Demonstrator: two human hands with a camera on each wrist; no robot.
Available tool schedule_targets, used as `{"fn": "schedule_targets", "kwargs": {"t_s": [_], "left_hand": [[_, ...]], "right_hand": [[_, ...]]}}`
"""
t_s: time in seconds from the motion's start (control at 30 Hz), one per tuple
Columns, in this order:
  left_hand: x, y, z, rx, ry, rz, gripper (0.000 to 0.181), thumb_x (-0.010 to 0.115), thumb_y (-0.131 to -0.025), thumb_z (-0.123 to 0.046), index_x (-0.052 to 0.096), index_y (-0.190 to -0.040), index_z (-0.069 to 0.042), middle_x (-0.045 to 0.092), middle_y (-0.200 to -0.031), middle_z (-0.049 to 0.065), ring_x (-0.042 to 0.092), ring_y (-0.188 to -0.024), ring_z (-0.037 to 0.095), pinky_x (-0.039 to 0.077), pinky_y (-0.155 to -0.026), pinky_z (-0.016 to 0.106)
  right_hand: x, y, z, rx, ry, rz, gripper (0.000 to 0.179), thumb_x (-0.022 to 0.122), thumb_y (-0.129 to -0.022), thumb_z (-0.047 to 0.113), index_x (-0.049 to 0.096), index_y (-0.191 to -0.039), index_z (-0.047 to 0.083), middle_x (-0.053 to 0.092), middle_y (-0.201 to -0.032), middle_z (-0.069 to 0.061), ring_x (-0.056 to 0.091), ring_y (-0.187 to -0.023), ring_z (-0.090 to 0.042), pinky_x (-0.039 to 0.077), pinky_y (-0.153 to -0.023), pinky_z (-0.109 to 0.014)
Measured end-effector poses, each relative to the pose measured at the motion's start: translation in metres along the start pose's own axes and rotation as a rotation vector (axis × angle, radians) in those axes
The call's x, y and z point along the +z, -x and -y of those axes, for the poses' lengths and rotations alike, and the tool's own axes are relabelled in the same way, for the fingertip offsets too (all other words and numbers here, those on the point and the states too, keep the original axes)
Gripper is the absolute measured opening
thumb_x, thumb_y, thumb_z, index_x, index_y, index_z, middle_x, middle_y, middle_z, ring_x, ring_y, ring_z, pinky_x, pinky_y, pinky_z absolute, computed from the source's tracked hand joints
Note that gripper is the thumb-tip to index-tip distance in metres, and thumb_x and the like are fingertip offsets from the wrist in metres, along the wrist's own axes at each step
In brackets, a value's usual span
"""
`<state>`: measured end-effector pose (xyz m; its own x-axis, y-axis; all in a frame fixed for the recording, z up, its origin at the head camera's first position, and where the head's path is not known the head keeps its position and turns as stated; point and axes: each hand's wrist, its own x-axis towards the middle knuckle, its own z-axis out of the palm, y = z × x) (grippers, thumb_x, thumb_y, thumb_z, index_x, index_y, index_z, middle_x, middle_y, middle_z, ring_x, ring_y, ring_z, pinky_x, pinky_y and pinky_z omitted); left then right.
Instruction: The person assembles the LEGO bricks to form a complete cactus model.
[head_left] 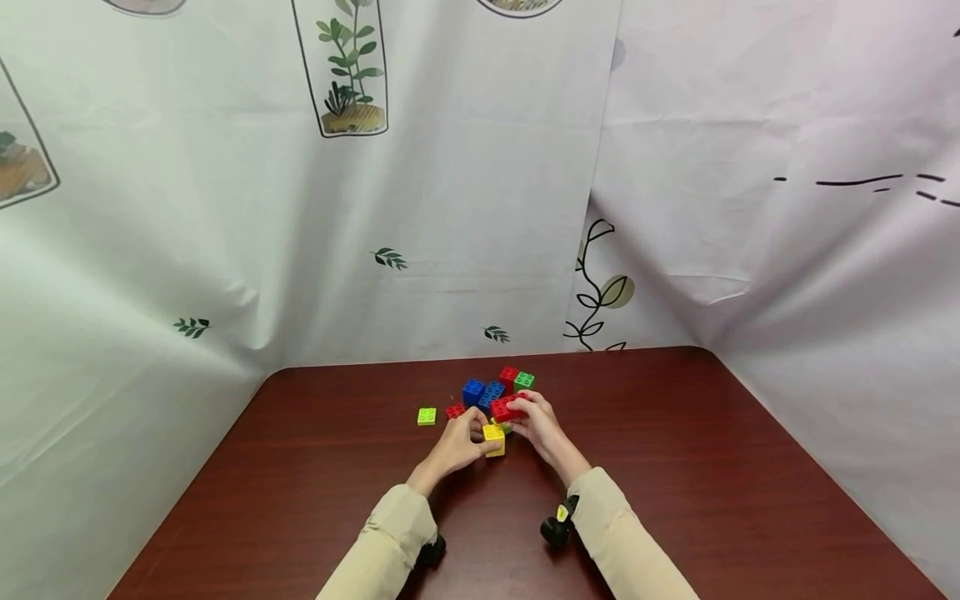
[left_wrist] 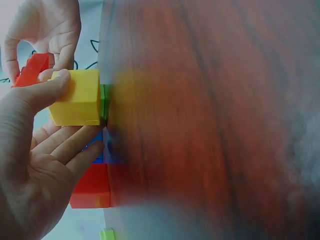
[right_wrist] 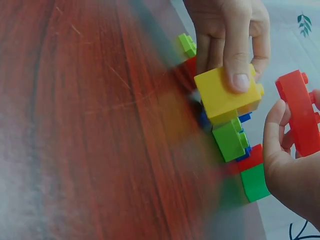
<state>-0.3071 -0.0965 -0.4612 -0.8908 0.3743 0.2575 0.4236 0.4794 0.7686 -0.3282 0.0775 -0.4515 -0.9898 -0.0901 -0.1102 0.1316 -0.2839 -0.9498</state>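
My left hand (head_left: pixel 454 445) pinches a yellow toy building brick (head_left: pixel 494 443) between thumb and fingers, just above the tabletop. In the left wrist view, the thumb lies along one side of that brick, with the fingers beneath. My right hand (head_left: pixel 543 427) grips a longer red brick (head_left: pixel 506 408), raised a little above and behind the yellow one; its studs show in the right wrist view. A lime green brick (right_wrist: pixel 229 140) sits right behind the yellow brick. The red and yellow bricks are apart in the right wrist view.
Beyond the hands stand two blue bricks (head_left: pixel 473 392), a red brick (head_left: pixel 509 377) and a green brick (head_left: pixel 524 381). Another red brick (head_left: pixel 454 411) is by the left fingers, and a flat lime brick (head_left: pixel 427 417) lies farther left. A printed cloth (head_left: pixel 465 208) hangs behind the brown table (head_left: pixel 330 500).
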Motion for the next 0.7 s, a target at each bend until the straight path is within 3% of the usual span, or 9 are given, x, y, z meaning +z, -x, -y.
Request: {"fn": "schedule_targets", "kwargs": {"t_s": [0.3, 0.53, 0.7], "left_hand": [[0.000, 0.000, 0.003, -0.020, 0.061, 0.015, 0.033, 0.078, -0.081, -0.009, 0.053, -0.099, 0.002, 0.066, -0.103, 0.022, 0.069, -0.096, 0.035, 0.057, -0.088, 0.046], [0.000, 0.002, 0.011, -0.048, 0.116, 0.019, 0.034, 0.079, -0.080, -0.011, 0.053, -0.100, 0.000, 0.070, -0.106, 0.022, 0.069, -0.099, 0.033, 0.057, -0.089, 0.042], [0.003, 0.005, 0.017, -0.130, 0.284, 0.016, 0.034, 0.077, -0.082, -0.009, 0.053, -0.104, 0.001, 0.071, -0.105, 0.023, 0.068, -0.093, 0.021, 0.054, -0.081, 0.026]], "right_hand": [[0.003, 0.007, -0.005, -0.008, -0.021, 0.037, 0.035, 0.055, -0.093, 0.011, 0.036, -0.121, 0.002, 0.056, -0.096, -0.003, 0.059, -0.070, -0.009, 0.055, -0.067, -0.020], [0.006, 0.012, -0.013, -0.020, 0.034, 0.047, 0.033, 0.054, -0.094, 0.013, 0.036, -0.119, 0.003, 0.056, -0.099, -0.003, 0.059, -0.071, -0.007, 0.056, -0.069, -0.021], [0.007, 0.015, -0.017, -0.023, 0.051, 0.029, 0.034, 0.056, -0.091, 0.012, 0.038, -0.117, 0.003, 0.056, -0.097, -0.002, 0.059, -0.068, -0.007, 0.054, -0.064, -0.018]]}}
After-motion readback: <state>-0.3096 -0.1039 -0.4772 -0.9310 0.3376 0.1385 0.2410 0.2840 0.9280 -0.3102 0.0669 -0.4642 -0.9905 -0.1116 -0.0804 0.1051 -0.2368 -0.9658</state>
